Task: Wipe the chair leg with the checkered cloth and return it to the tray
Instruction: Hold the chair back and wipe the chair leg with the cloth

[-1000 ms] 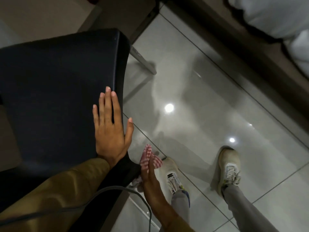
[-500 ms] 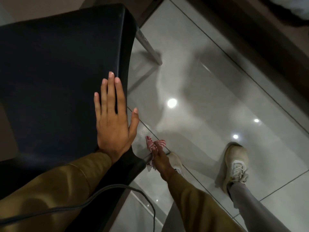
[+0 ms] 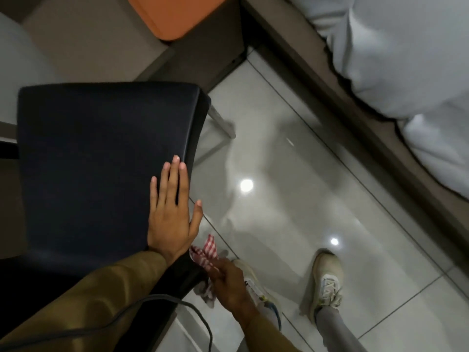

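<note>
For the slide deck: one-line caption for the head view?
Left hand flat on chair seat; right hand grips checkered cloth below it.

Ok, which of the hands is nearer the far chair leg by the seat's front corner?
Left. The left hand lies flat on the seat edge, short of that chair leg; the right hand grips the checkered cloth lower, near the shoes.

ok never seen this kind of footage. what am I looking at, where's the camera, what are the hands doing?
No robot here: a person wears a camera on the head, looking down at their own hands. The left hand lies flat and open on the dark chair seat, steadying it. The right hand reaches below the seat's corner, gripping a red-and-white checkered cloth. The chair leg there is hidden by the seat; another leg shows farther back. Below are the glossy tiled floor and the person's shoes.
</note>
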Demonstrator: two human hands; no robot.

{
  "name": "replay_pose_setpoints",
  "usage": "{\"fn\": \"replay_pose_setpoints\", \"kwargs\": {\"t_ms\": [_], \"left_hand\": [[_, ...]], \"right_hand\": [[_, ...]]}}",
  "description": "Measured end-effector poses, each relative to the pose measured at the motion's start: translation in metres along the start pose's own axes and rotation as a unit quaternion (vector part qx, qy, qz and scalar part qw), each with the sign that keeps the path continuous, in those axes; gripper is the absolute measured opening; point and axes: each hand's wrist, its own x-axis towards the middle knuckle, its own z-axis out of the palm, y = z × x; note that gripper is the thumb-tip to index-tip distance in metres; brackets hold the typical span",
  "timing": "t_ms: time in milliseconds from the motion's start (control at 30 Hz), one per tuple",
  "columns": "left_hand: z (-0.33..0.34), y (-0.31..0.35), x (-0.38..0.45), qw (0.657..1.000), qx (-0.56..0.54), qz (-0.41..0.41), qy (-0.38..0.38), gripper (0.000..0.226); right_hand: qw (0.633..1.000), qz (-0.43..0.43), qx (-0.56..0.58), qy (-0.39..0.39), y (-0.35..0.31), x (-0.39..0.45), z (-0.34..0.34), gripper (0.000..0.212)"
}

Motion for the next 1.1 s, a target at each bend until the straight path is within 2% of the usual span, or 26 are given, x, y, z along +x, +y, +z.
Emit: {"fn": "replay_pose_setpoints", "kwargs": {"t_ms": [100,267,333,400,467,533,633,733,867,967,1100], "left_hand": [[-0.008,0.003,0.0,1.0,-0.013,-0.001,-0.012,0.083],[-0.033,0.008,0.022,0.993,-0.107,-0.014,-0.036,0.073],[-0.043,0.008,0.045,0.992,-0.116,-0.011,-0.056,0.073],[-0.051,0.007,0.074,0.99,-0.119,-0.012,-0.071,0.071],[-0.057,0.006,0.104,0.989,-0.122,-0.013,-0.079,0.069],[-0.06,0.007,0.133,0.989,-0.116,-0.008,-0.087,0.068],[-0.062,0.008,0.164,0.99,-0.108,0.004,-0.092,0.065],[-0.063,0.004,0.18,0.99,-0.108,0.024,-0.088,0.061],[-0.063,-0.003,0.196,0.989,-0.105,0.045,-0.098,0.062],[-0.059,-0.001,0.205,0.986,-0.118,0.037,-0.111,0.063],[-0.056,0.003,0.202,0.987,-0.134,0.019,-0.091,0.062]], "right_hand": [[0.996,-0.015,-0.082,0.01,-0.004,-0.009,-0.013,0.026],[0.981,0.056,-0.182,-0.032,-0.01,-0.029,-0.033,0.032],[0.98,0.076,-0.186,-0.006,-0.011,-0.034,-0.041,0.034],[0.986,0.069,-0.14,0.065,-0.015,-0.031,-0.051,0.029],[0.986,0.063,-0.045,0.147,-0.031,-0.022,-0.064,0.019],[0.976,0.044,0.062,0.202,-0.066,-0.003,-0.079,0.023],[0.957,-0.018,0.159,0.243,-0.146,0.031,-0.1,0.03],[0.945,-0.122,0.194,0.231,-0.224,0.066,-0.111,0.037],[0.946,-0.229,0.151,0.17,-0.298,0.093,-0.094,0.043],[0.952,-0.243,0.137,0.129,-0.317,0.105,-0.075,0.045],[0.949,-0.249,0.142,0.13,-0.308,0.119,-0.08,0.043]]}}
